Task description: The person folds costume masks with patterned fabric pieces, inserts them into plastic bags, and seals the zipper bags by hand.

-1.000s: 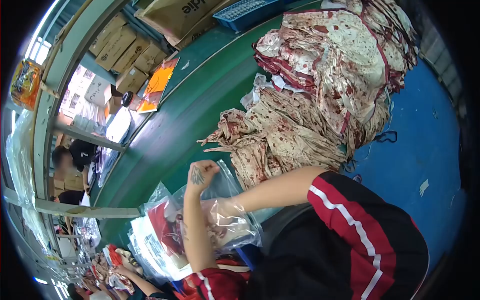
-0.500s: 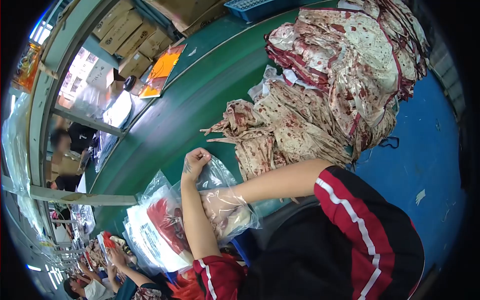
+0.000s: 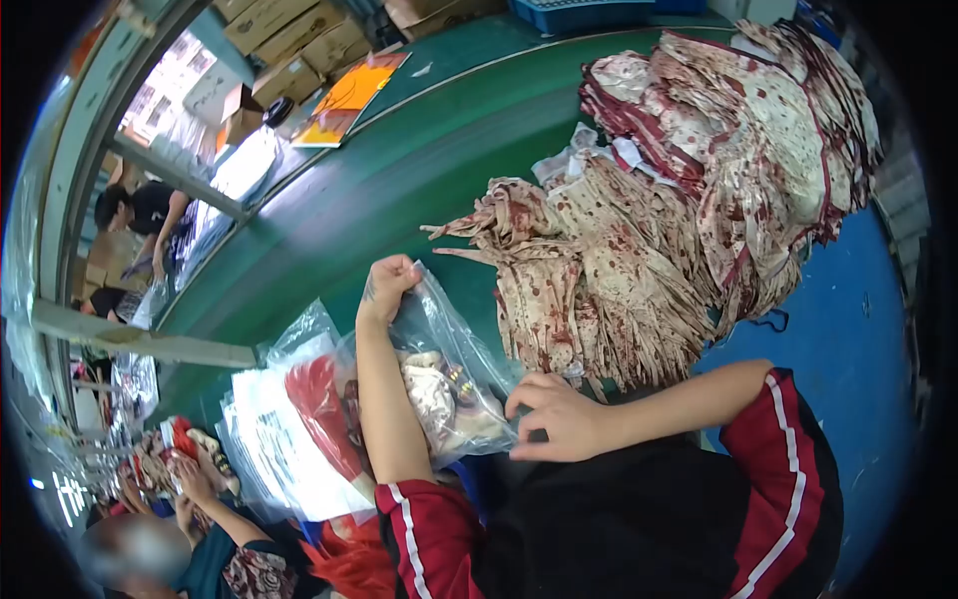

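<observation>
My left hand (image 3: pixel 389 287) pinches the top edge of a clear plastic bag (image 3: pixel 444 309) and holds it up above the green belt. Inside the bag lies a folded cream-coloured item (image 3: pixel 434 399) with dark and yellow details; its kind is not plain. My right hand (image 3: pixel 559 417) is outside the bag at its lower right edge, fingers curved and apart, with nothing seen in them. Left of my left forearm is a stack of clear packets (image 3: pixel 289 429) with white printed sheets and red contents.
Stained cream fabric pieces (image 3: pixel 609 260) with dark red spots pile up on the right of the green belt (image 3: pixel 329 225). A metal post (image 3: pixel 150 334) juts in from the left. An orange sheet (image 3: pixel 349 100) and cardboard boxes (image 3: pixel 289 45) stand beyond. A co-worker's hands (image 3: pixel 195 489) are at lower left.
My right hand has come out of the bag and moved right. The cream item stays inside. My left hand still grips the bag's edge, and the view has shifted a little.
</observation>
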Available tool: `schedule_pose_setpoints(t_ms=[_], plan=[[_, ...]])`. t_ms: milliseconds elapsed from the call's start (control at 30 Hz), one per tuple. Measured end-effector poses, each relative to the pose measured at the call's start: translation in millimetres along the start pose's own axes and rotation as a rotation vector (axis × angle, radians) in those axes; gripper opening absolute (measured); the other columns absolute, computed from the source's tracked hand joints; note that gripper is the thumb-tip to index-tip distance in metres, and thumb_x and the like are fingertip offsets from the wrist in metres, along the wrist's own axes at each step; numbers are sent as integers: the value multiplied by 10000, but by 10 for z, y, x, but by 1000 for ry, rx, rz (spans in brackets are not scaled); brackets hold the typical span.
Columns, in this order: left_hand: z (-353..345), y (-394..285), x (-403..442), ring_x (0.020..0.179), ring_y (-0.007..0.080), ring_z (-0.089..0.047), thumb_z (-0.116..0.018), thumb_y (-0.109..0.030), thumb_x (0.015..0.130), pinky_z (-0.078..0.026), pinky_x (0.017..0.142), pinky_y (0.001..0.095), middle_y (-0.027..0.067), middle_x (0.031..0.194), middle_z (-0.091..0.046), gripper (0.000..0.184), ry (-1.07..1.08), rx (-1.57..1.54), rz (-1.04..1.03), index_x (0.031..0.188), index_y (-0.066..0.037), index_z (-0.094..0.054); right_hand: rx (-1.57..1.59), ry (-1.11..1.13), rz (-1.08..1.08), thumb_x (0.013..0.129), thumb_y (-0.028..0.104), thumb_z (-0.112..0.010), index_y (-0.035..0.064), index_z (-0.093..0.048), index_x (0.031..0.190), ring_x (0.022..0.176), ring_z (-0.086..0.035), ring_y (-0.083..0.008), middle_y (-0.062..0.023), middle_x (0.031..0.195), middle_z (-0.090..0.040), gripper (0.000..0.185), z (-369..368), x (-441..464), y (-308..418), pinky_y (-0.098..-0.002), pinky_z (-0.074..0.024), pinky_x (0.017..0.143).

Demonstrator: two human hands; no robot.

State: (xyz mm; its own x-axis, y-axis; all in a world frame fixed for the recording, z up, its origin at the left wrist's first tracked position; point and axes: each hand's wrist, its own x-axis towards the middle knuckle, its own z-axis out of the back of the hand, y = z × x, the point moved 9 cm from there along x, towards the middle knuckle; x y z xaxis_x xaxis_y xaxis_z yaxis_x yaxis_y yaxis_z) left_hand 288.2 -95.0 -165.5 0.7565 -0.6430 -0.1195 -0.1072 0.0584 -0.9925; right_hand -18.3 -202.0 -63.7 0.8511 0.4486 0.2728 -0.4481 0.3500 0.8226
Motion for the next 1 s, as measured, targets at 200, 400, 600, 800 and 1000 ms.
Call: schedule_pose_setpoints(t_ms=[200,400,600,800,1000], plan=[[74,-28,-24,611,62,-561,-738,-126,879,-438,584,203,-7,740,-652,160,-38,-7,-37,803,-42,-626,137,-98,-164,890,146,-664,43,-569,739,847,-527,-262,-81,839,-521,206,-53,-219,-226,-410,-423,773],[-40,-76,-49,628,57,-575,-716,-109,898,-440,590,196,-14,744,-659,107,7,-31,44,854,-26,-665,146,-17,-341,892,145,-665,37,-556,753,754,-541,-263,-93,827,-518,206,-106,-342,-433,-380,-443,689],[-56,-112,-58,634,58,-579,-718,-96,892,-444,594,201,-9,742,-664,93,52,46,68,865,-14,-683,-13,85,-320,894,161,-668,41,-565,820,714,-576,-233,-93,783,-563,175,89,-127,-341,-352,-466,654],[-17,-95,-40,618,61,-569,-719,-89,884,-426,577,198,4,743,-669,83,-53,59,55,866,-13,-695,-34,-142,-346,869,178,-696,15,-542,1044,739,-625,-233,-94,812,-631,284,803,834,-358,-380,-498,680],[41,-98,-36,584,41,-512,-700,-103,903,-360,532,188,-11,736,-652,88,-63,51,43,886,-17,-689,-70,-336,-537,839,248,-689,-56,-457,1339,1068,-632,-325,-232,1161,-619,630,576,1850,-1785,-416,-510,874]])
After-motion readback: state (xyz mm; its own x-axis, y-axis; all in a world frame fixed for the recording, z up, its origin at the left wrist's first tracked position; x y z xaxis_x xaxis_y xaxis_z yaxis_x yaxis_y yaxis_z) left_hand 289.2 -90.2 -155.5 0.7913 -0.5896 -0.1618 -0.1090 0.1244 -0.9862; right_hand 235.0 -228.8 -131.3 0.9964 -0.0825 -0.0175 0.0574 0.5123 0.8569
